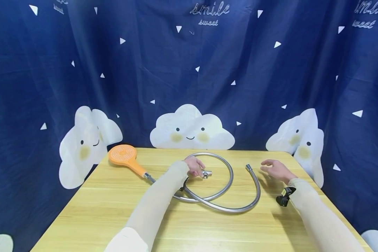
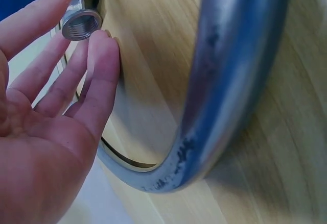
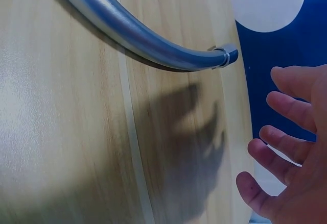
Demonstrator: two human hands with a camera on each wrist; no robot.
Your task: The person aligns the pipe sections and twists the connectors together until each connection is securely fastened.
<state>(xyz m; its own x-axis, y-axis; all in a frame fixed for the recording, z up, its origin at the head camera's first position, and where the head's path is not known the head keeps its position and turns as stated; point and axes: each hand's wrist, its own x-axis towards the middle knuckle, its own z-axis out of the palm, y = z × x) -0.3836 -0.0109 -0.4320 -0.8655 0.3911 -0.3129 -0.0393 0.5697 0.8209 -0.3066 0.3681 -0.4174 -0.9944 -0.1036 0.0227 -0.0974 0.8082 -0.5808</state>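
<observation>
Hose [image 1: 226, 182], a silver metal one, is lying coiled in a loop on the wooden table [image 1: 113, 210] in the head view, one end joined to an orange shower head [image 1: 124, 156] at the far left. The left hand [image 1: 194, 166] is resting inside the loop, fingers reaching the small chrome fitting [image 1: 206, 174]. The right hand [image 1: 275, 169] is hovering open, near the hose's free end [image 1: 248, 167].

From the left wrist, relaxed straight fingers [image 2: 97, 66] are touching the fitting's threaded opening [image 2: 80, 24], not closing round it; the hose [image 2: 225, 91] is curving just beside.

From the right wrist, spread fingers [image 3: 286, 109] are hanging above the table, apart from the hose end [image 3: 225, 56].
</observation>
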